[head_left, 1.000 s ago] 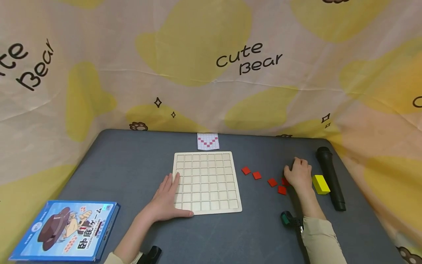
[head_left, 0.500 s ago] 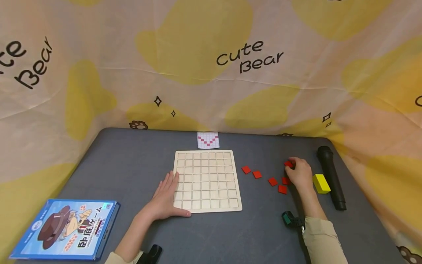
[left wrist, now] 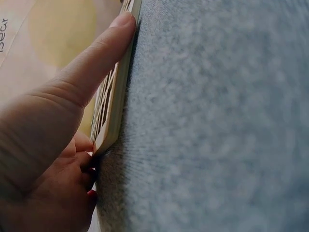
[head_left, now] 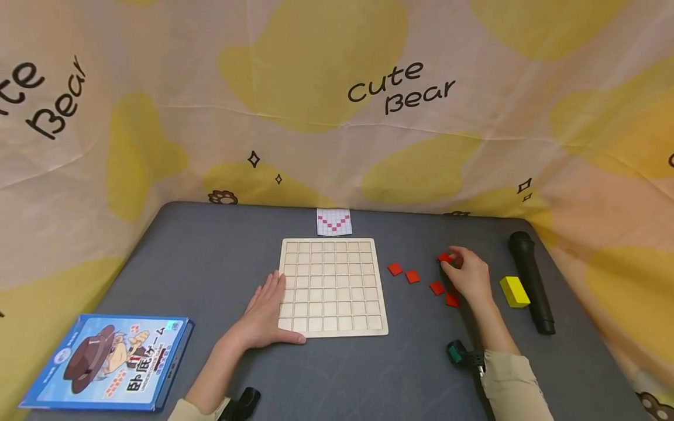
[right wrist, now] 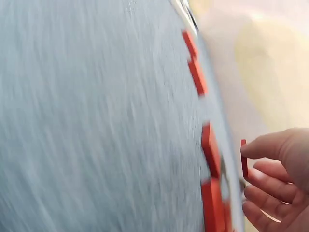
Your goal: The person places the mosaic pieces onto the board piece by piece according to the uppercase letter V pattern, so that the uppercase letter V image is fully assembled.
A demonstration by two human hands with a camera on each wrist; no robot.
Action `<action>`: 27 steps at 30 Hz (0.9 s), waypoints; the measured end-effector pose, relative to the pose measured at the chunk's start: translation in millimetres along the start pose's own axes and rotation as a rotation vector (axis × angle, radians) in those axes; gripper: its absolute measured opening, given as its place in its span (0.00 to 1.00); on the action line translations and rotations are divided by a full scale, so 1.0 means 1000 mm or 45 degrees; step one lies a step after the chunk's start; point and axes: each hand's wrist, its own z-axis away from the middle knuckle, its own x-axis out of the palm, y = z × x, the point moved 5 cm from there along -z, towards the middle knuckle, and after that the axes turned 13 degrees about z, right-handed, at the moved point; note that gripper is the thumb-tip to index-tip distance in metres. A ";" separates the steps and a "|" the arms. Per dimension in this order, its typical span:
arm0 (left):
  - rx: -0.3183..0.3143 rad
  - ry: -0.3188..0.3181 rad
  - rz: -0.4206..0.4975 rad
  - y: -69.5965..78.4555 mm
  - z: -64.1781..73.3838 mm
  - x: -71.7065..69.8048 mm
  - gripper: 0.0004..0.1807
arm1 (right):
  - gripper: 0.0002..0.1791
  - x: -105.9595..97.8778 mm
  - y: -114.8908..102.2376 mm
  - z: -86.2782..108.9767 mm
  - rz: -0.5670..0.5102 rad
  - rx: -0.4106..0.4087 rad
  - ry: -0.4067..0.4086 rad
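A pale wooden grid board (head_left: 332, 292) lies on the table in the head view. My left hand (head_left: 260, 321) rests against its lower left corner, with the fingers along the left side and the thumb at the near edge. The left wrist view shows that straight thumb touching the rim of the board (left wrist: 115, 104). Right of the board, my right hand (head_left: 470, 278) pinches a small red square tile (head_left: 444, 257) above the tabletop. Thumb and fingertips hold this tile (right wrist: 244, 159) by its faces in the right wrist view. Several loose red tiles (head_left: 412, 276) lie between board and hand.
A small card with a pink V pattern (head_left: 334, 222) lies behind the board. To the right are a yellow block (head_left: 514, 292) and a black microphone (head_left: 532, 283). A blue box (head_left: 107, 362) sits at the left front. Patterned cloth (head_left: 337, 105) hangs behind the table.
My right hand has picked up a red tile beyond the other tiles and carried it left, raised above the table. The left hand stays at the board's corner.
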 end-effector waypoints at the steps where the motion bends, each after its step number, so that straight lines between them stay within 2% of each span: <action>1: 0.000 0.000 -0.006 -0.001 0.000 0.000 0.76 | 0.23 0.001 -0.006 0.001 -0.014 -0.025 -0.002; 7: 0.011 0.010 -0.036 -0.004 -0.001 0.001 0.75 | 0.22 0.015 -0.047 0.010 -0.109 -0.179 -0.033; 16: 0.027 0.012 -0.047 -0.004 -0.003 0.001 0.75 | 0.21 0.032 -0.106 0.030 -0.226 -0.333 -0.080; 27: 0.024 0.016 -0.047 -0.002 -0.004 0.001 0.75 | 0.20 0.050 -0.153 0.047 -0.316 -0.494 -0.197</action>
